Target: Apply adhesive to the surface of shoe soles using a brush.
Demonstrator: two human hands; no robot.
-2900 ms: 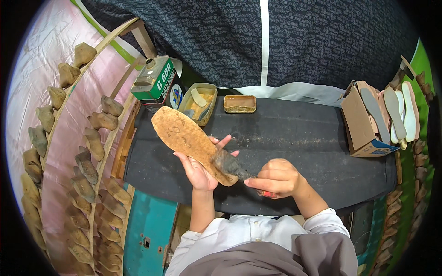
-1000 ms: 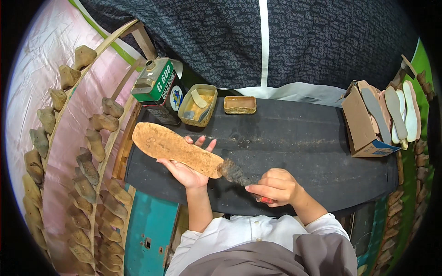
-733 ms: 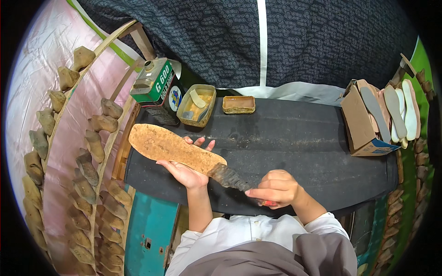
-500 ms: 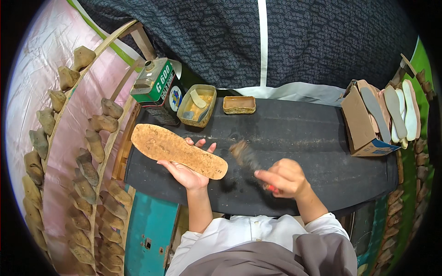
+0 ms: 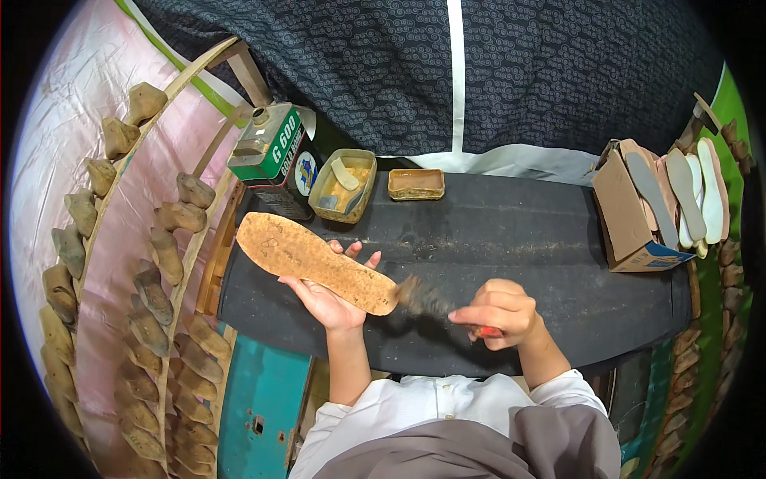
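A cork shoe insole [image 5: 311, 259] lies tilted across my left hand [image 5: 329, 303], its broad end up to the left. The palm supports it from below, thumb at the near edge and fingertips showing past the far edge. My right hand [image 5: 503, 315] is closed around the red handle of a brush [image 5: 424, 298]. Its dark, worn bristles are blurred by motion and reach the narrow end of the insole; whether they touch it I cannot tell.
On the black-covered table [image 5: 527, 223] stand a metal can [image 5: 275, 156], a tub [image 5: 345, 185] with a pale scraper-like piece and a small brown-filled dish [image 5: 416, 184]. At the right is a cardboard box [image 5: 634, 211] of insoles. Wooden shoe lasts [image 5: 152, 291] line racks at the left.
My right hand has lifted slightly and turned, bringing the brush down from above the table to the insole's narrow end. The insole and my left hand have shifted slightly right.
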